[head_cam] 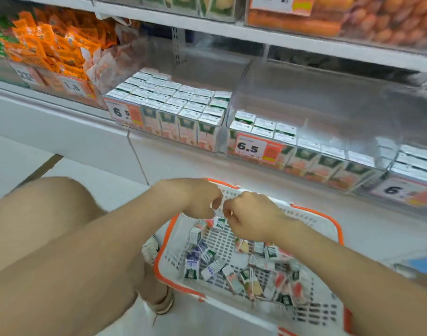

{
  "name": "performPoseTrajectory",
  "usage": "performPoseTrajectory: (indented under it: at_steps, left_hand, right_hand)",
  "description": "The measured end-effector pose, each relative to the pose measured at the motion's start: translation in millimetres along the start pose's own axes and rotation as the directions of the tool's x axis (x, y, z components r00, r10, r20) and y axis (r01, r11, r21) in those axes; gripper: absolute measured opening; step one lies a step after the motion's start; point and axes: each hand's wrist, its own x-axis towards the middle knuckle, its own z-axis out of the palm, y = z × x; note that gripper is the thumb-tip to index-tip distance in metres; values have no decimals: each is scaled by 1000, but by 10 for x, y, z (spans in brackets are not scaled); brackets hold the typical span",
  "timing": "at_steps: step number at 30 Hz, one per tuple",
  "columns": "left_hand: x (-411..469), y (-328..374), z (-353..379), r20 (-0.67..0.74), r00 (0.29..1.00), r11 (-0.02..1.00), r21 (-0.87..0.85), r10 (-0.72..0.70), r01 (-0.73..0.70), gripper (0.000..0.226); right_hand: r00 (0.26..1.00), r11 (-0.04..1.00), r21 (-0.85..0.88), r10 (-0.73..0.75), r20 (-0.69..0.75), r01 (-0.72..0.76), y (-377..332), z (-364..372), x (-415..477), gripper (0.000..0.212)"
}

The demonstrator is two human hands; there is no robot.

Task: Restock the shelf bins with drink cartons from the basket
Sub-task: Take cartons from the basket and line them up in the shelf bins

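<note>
While many loose drink cartons [253, 277] lie in the white plastic basket with an orange rim [337, 227], one small green-and-white carton [218, 223] is pinched just above the basket by the left hand [200, 198] and right hand [252, 217]. Picking is judged under way; next, the carton must be lifted beyond the basket into the part-filled clear plastic shelf bin [333, 110].

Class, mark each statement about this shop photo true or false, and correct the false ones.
1. The basket has an orange rim. True.
2. Both hands are reaching into a shelf bin. False: the left hand and right hand are above the basket.
3. The left carton bin holds more cartons than the bin to its right. True.
4. The basket is empty. False: loose cartons lie jumbled in it.
</note>
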Motion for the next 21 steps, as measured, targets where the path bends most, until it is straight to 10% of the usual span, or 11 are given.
performPoseTrajectory:
  at_steps: [8, 16, 21]
  left_hand:
    - [811, 51, 1287, 197, 974, 992, 77, -110, 96, 19]
    - [1160, -34, 2220, 226, 963, 984, -69, -144, 163, 24]
    - [1309, -54, 2574, 109, 967, 969, 123, -230, 216, 54]
  right_hand:
    - [916, 996, 67, 26, 401, -57, 278, 1267, -27, 16]
    - [875, 993, 57, 66, 480, -106, 317, 2014, 23, 20]
    - [867, 978, 79, 131, 480, -191, 281, 2355, 24, 21]
